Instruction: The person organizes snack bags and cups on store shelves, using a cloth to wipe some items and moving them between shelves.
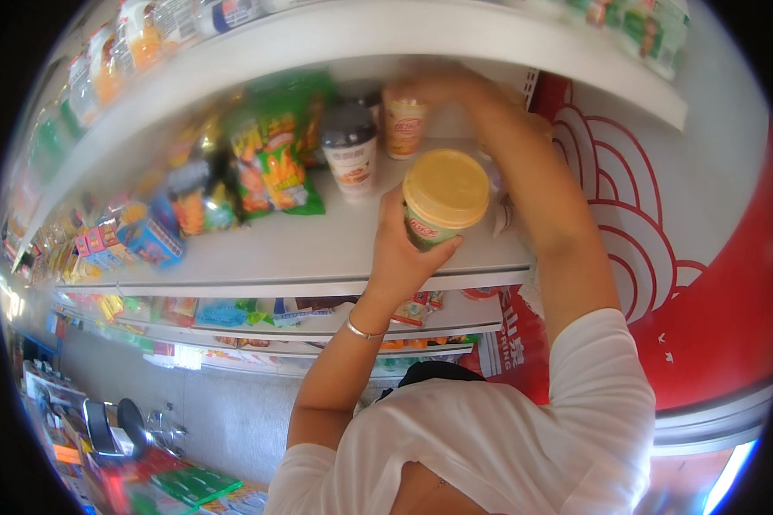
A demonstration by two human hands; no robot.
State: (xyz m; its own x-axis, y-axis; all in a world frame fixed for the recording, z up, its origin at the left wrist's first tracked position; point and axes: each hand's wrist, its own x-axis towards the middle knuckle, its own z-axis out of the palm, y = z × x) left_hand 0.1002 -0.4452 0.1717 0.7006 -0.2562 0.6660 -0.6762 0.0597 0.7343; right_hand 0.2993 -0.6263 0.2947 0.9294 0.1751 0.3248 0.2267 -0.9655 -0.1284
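My left hand (404,248) grips a lidded paper drink cup (446,193) with a yellow plastic lid and a green body, above the front of the white shelf (283,248). Deeper in the shelf, my right hand (435,84) is blurred at the top of an orange-and-white drink cup (404,129), covering its upper end. Whether its fingers grip that cup, I cannot tell. Left of it stands a white cup with a black lid (351,151), with another dark lid (370,103) partly hidden behind.
Green snack bags (274,167) and a blue snack carton (151,232) line the shelf to the left. An upper shelf edge (386,32) with bottles overhangs my right hand. Packets fill a lower shelf (232,315). A red-and-white side panel (638,225) stands at right.
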